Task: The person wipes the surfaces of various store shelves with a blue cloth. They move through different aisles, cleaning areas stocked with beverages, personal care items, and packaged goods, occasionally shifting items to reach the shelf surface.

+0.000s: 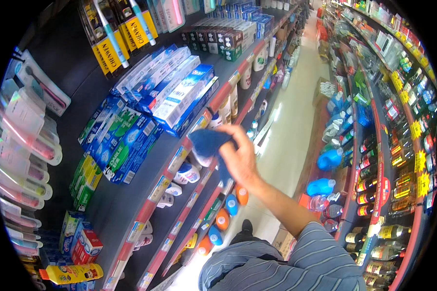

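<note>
My right hand [239,156] grips a dark blue cloth [208,141], which hangs in folds from the fingers. The cloth is at the front edge of a dark grey shelf [127,198], by the red price-tag rail [175,160]; whether it touches the rail I cannot tell. Behind the rail lie stacked blue and white toothpaste boxes [184,96]. Left of those are blue and green toothpaste boxes [120,143] and a yellow and green stack [85,182]. My left hand is out of view.
Packaged toothbrushes [29,134] hang on the left. A yellow bottle [73,273] lies near the shelf's lower end. White bottles [187,172] and orange and blue bottles [223,219] fill lower shelves. Across the tiled aisle [289,120], another rack holds blue jugs [329,159] and dark bottles [366,198].
</note>
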The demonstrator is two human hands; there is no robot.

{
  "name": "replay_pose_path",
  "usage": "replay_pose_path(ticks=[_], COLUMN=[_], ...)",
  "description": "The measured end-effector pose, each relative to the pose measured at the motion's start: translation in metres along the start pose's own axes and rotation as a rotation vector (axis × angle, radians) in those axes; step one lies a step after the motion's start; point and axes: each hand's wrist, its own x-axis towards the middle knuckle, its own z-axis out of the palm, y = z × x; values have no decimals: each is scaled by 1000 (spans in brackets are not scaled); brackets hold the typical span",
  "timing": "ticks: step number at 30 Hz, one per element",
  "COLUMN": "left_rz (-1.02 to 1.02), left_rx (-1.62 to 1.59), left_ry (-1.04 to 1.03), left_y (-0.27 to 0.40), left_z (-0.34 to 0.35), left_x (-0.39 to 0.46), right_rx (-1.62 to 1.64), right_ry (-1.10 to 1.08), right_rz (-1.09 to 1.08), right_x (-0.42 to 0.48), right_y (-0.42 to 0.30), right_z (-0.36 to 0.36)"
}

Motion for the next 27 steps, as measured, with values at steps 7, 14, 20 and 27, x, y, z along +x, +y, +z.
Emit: replay_pose_path(ticks=[7,14,20,27], left_rz=[-85,-32,-14,-205], left_rx=[-406,-573,-483,-442], left_ry=[-131,-248,-185,-119], left_y=[89,151,199,225], left_z=[25,65,103,142], left_x=[-20,-11,6,0], right_rx=[313,322,154,-160], right_ry=[226,141,73,-127], right_rz=[290,308,149,-78], right_x=[90,134,209,289], right_y=[31,26,43,77], right_z=[-53,-58,-46,0])
